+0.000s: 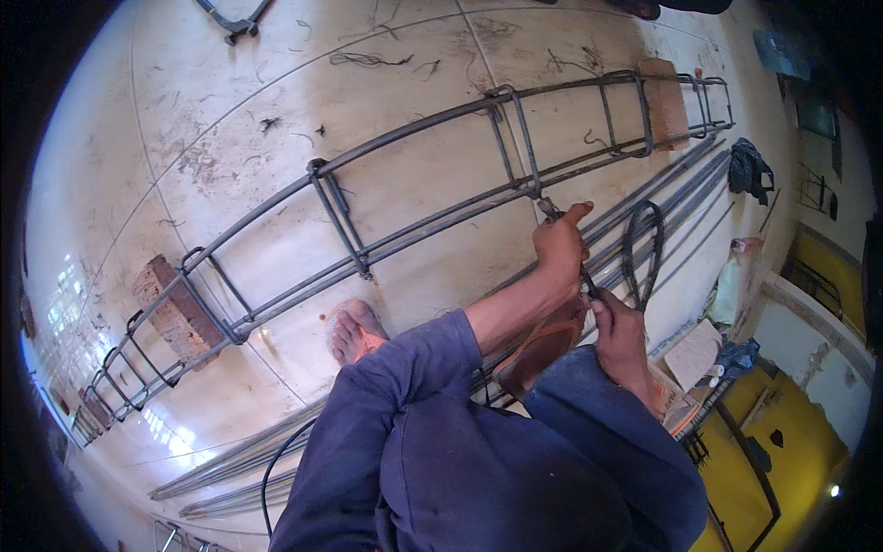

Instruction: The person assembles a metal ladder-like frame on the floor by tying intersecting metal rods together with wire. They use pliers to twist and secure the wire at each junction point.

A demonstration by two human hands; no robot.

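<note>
A long rebar cage with square stirrups runs slantwise over the tiled floor, raised on bricks. My left hand is closed beside its near bar, around a dark metal tool whose tip meets a stirrup corner. The fingers hide most of that tool, so I cannot tell its kind. Lower and to the right, my right hand pinches a dark end near a black loop of tie wire. How the loop joins what I pinch is unclear.
One brick supports the cage at left, another brick at right. Loose steel rods lie beside my right hand; more rods are at lower left. Pincers and wire scraps lie beyond. My bare foot is near the cage.
</note>
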